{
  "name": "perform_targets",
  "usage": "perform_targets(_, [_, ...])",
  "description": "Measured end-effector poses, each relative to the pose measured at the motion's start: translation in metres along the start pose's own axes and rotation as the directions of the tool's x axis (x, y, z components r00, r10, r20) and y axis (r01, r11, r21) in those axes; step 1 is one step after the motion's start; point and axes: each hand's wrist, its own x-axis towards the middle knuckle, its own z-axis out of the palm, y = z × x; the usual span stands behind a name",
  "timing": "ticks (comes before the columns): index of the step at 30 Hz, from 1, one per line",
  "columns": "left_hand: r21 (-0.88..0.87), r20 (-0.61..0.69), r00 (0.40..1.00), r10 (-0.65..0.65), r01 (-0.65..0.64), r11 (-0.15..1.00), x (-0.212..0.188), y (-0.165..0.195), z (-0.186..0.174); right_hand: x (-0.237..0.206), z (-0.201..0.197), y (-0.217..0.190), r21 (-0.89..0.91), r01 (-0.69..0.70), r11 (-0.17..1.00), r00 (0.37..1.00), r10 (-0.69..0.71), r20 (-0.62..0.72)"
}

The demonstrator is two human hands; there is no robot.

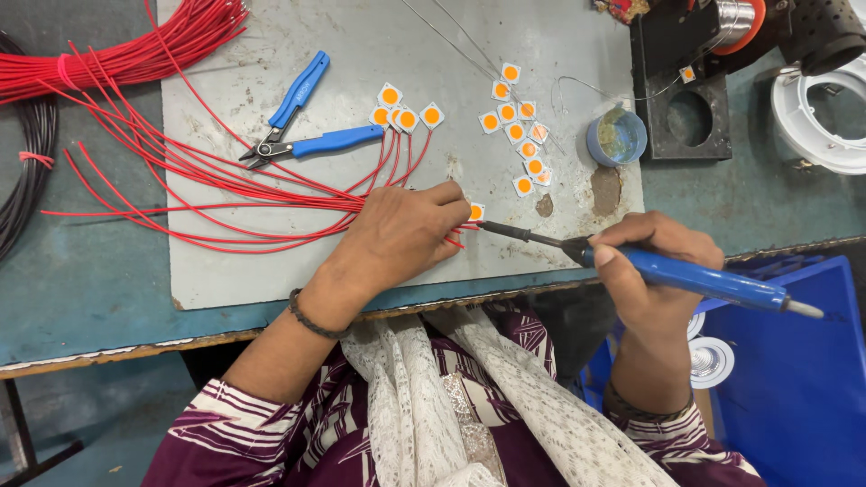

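Near the mat's front edge [271,293], left hand [401,236] clamped on red wires [225,180], right hand [645,261] on soldering iron [695,278].

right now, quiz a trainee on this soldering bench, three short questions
1. True or false: the right hand holds the soldering iron.
2. What lies beside the left hand: A red wires, B a hammer, C a cup?
3. Fill in: the cutters have ____ handles.

Key: 1 true. 2 A. 3 blue.
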Motion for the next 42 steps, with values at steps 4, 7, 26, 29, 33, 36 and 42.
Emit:
perform_targets(4, [-0.003,-0.007,1.000,0.001,-0.001,1.000,0.000,0.000,0.000,0.002,-0.001,0.002,-0.014,0.011,1.000,1.000,-0.011,-0.020])
perform_targets(7, [-0.007,-0.003,1.000,0.002,-0.002,1.000,0.000,0.000,0.000,0.002,-0.002,0.005,-0.008,-0.019,1.000,1.000,0.019,-0.016])
perform_targets(26, [-0.032,-0.056,0.998,0.008,-0.010,0.999,-0.003,-0.001,0.001,0.005,0.028,0.036,0.378,0.061,0.924,0.998,-0.049,-0.043])
perform_targets(29, [-0.056,-0.072,0.997,0.010,-0.014,0.998,-0.003,0.000,0.000,0.008,0.035,0.037,0.322,0.005,0.947,1.000,-0.014,0.025])
perform_targets(33, [-0.070,-0.070,0.998,-0.001,-0.004,0.998,-0.003,0.002,-0.001,0.006,0.041,0.037,0.271,-0.008,0.963,1.000,0.000,0.029])
perform_targets(36, [-0.050,-0.047,0.999,-0.009,0.007,0.999,-0.003,0.002,-0.001,0.002,0.039,0.038,0.272,0.048,0.961,0.998,-0.034,-0.056])
perform_targets(42, [-0.051,-0.073,0.997,0.020,-0.024,0.998,-0.006,0.002,0.000,-0.017,0.017,0.051,0.222,0.218,0.950,0.937,-0.140,-0.321])
